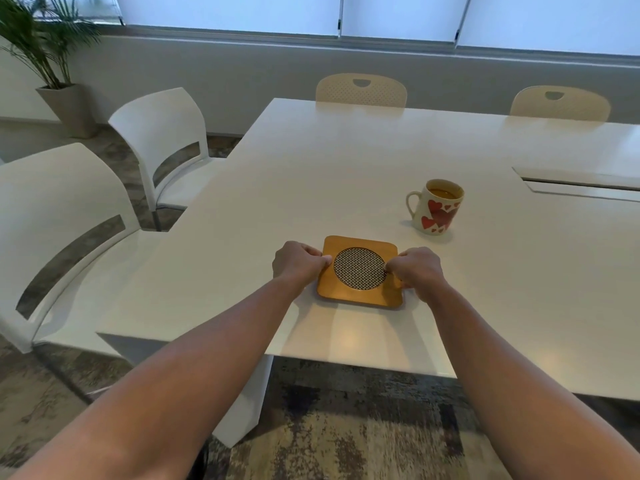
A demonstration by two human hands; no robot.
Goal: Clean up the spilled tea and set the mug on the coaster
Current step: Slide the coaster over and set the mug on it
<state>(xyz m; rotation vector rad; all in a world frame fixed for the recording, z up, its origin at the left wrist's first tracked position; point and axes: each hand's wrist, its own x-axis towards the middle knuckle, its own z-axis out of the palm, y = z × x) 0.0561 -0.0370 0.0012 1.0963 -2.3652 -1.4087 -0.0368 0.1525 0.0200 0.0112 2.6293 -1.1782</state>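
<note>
Head view: left hand and right hand pinch opposite edges of the wooden coaster; beyond it, the heart-print mug, seemingly near full, could slosh when lifted.

A white mug is patterned with red hearts and filled with amber tea. An orange-tan coaster bears a black-and-white woven circle. The counter is plain white.
</note>
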